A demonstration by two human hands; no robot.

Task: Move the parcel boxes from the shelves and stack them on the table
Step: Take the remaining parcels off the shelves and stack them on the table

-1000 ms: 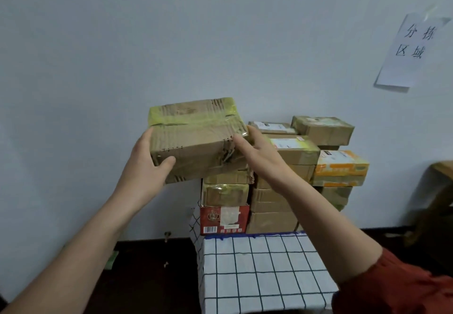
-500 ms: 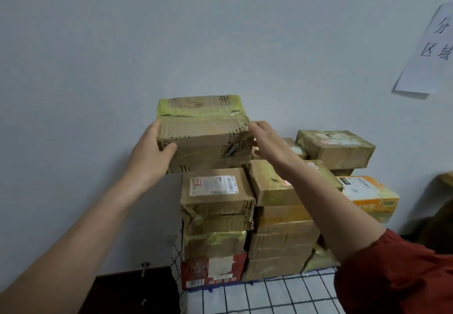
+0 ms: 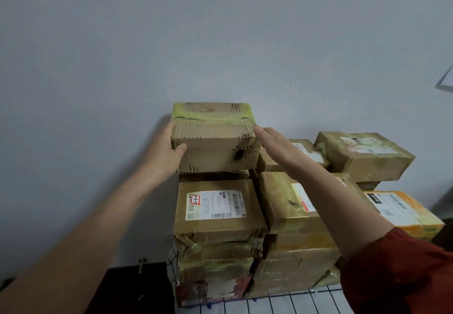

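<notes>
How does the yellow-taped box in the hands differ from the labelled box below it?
The brown cardboard box with yellow-green tape shows no label; the brown cardboard box beneath carries a white shipping label. The left hand and right hand touch the taped box; the lower box is untouched. Both are worn cardboard.

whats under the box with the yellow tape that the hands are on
Directly under the taped box sits the white-labelled box, with more boxes piled beneath it. The taped box covers its rear top, so whether the two touch cannot be seen.
</notes>
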